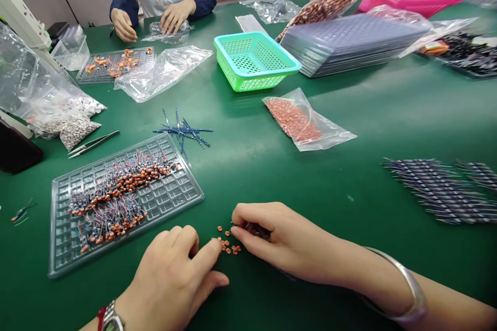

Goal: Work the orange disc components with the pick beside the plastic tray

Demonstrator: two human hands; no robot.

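- Here, my left hand (171, 269) is resting with loose fingers, thumb apart, its index fingertip pointing at a scatter of tiny, round orange discs (229, 251); I cannot tell whether it is touching them.
- My right hand (283, 238) is pinching a small dark piece (233, 225) between thumb and forefinger, which are mostly hiding it.
- The discs are lying on the dark green tabletop (341, 165) between my two hands' fingertips.
- Left of my left fingers, a clear, pocketed plastic tray (171, 191) is holding orange-tipped wired parts (116, 227).
- Ahead of my right fingers, a clear plastic bag of orange pieces (293, 119) is lying flat.
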